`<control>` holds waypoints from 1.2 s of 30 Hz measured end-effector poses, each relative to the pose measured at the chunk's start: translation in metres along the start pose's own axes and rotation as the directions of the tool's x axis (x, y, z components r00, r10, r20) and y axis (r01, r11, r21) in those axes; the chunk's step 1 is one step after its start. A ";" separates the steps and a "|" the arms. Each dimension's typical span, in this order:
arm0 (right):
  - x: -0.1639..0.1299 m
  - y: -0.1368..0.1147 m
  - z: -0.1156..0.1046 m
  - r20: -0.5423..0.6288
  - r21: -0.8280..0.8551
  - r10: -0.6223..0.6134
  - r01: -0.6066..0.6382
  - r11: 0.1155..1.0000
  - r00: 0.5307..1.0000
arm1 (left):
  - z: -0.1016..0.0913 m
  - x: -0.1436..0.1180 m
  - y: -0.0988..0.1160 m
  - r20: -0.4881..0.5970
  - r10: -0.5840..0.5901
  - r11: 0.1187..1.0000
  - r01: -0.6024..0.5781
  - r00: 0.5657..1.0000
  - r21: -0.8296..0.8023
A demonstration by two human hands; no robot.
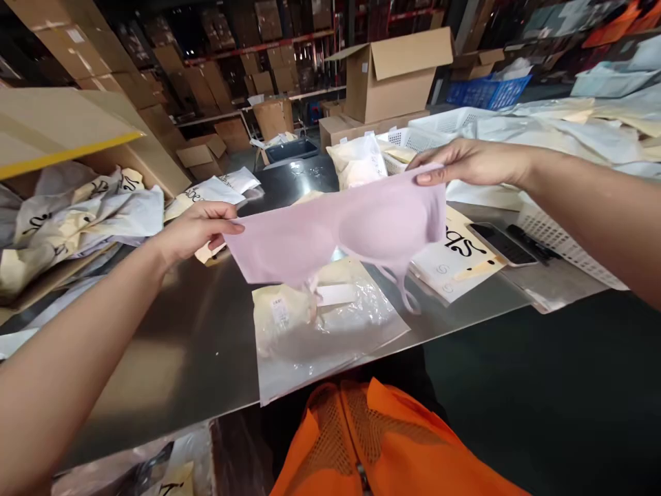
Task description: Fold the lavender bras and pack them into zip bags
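Note:
A pale pink bra [379, 224] is stretched sideways above the metal table, its straps hanging down. My left hand [199, 229] pinches one end of its band between thumb and fingers. At the opposite end, slightly higher, my right hand [465, 164] grips the band near the upper edge. Beneath the bra lies a clear plastic bag [320, 337] with a barcode label, reaching the table's front edge. A printed white and cream package [454, 265] rests on the table below my right hand.
An open carton [13, 131] full of bagged packages stands at the left. A phone [502, 244] and white baskets [562, 241] lie to the right. Behind are a black bin [290, 150], an open cardboard box [395, 79] and a blue crate [488, 91]. The metal table [180, 344] ends before my orange vest.

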State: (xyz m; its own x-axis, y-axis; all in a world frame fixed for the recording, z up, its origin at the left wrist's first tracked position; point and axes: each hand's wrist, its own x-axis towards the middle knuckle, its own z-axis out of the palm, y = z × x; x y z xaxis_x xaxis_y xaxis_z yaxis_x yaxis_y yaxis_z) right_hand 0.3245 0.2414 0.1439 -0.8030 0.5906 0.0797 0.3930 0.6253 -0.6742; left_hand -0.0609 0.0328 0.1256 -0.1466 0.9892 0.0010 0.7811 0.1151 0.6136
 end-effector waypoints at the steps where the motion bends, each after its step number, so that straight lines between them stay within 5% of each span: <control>1: 0.003 -0.001 -0.004 -0.047 0.049 -0.019 0.021 0.999 0.999 | -0.005 0.001 -0.001 -0.027 0.005 1.000 -0.005 1.000 0.004; 5: 0.018 0.002 -0.022 -0.144 0.269 -0.106 0.142 0.953 0.984 | -0.028 0.005 -0.001 -0.179 0.067 0.998 -0.068 0.982 -0.003; 8: 0.029 -0.002 -0.031 -0.193 0.440 -0.160 0.231 0.868 0.968 | -0.047 0.010 0.001 -0.326 0.053 0.982 -0.109 0.944 -0.155; 14: 0.038 -0.028 -0.034 -0.320 0.453 -0.233 0.364 0.814 0.918 | -0.073 0.018 0.010 -0.533 0.057 0.863 -0.310 0.844 -0.399; 23: 0.045 -0.044 -0.029 -0.481 0.385 -0.161 0.373 0.844 0.862 | -0.071 0.017 0.020 -0.551 0.121 0.750 -0.439 0.826 -0.494; 31: 0.048 -0.047 -0.015 -0.526 0.352 -0.030 0.249 0.902 0.850 | -0.067 0.021 0.014 -0.575 0.114 0.729 -0.461 0.810 -0.506; 36: 0.050 -0.045 -0.006 -0.552 0.301 -0.051 0.255 0.919 0.833 | -0.065 0.018 0.005 -0.584 0.142 0.752 -0.471 0.799 -0.461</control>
State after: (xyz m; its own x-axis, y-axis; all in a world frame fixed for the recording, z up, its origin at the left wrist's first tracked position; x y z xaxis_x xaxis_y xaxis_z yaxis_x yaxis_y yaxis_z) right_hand 0.2690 0.2462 0.1822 -0.4414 0.7414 0.5055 0.0218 0.5720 -0.8199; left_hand -0.0991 0.0456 0.1796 -0.3608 0.7537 0.5494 0.3767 -0.4211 0.8251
